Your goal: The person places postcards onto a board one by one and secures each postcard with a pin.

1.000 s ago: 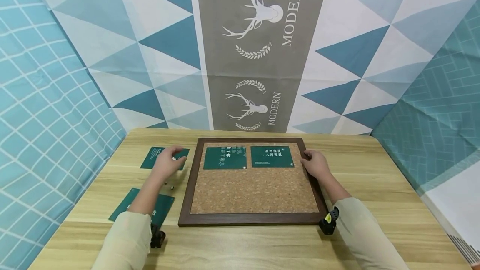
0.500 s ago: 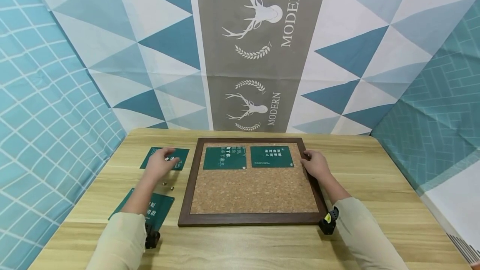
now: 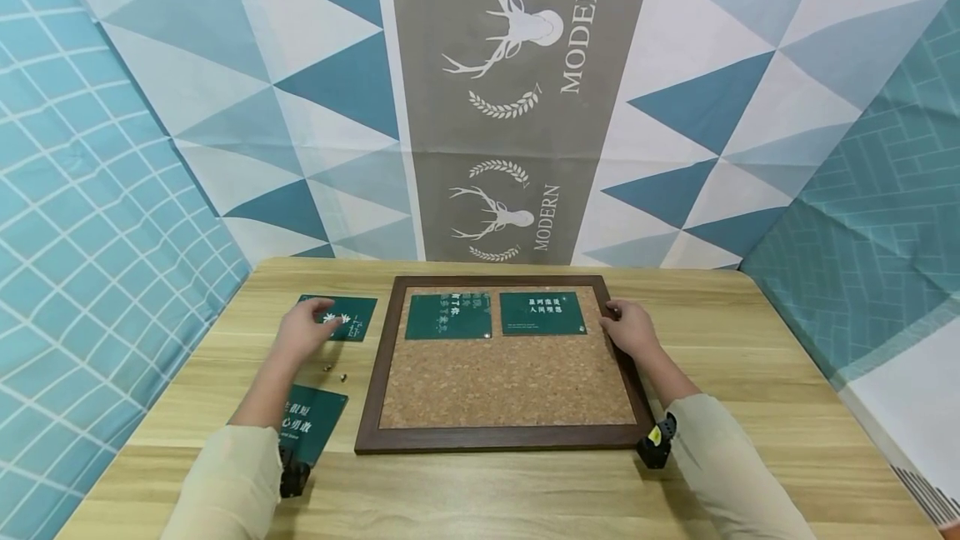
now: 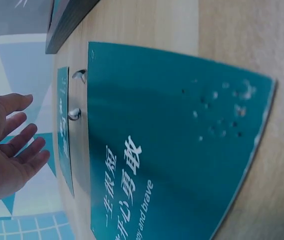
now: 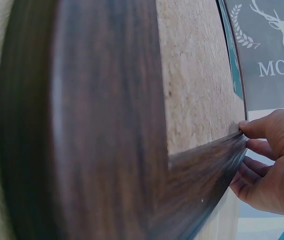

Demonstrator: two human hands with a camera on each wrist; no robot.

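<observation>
A cork board with a dark brown wooden frame lies on the table. Two green cards with white lettering, a left card and a right card, sit along its far side. My right hand holds the frame's right edge, thumb on top and fingers at the outer side, as the right wrist view confirms. Over a loose green card left of the board hovers my left hand, fingers loosely spread and holding nothing. Nearer lies another green card, dotted with small holes at one corner.
Two small metal pushpins, one and another, lie on the table between the two loose cards. The wooden table runs up to a patterned cloth backdrop. Black cameras sit on both wrists.
My left hand has moved left and slightly down over the far loose card, uncovering more of its lettering and of the near card's. The right hand has stayed on the frame.
</observation>
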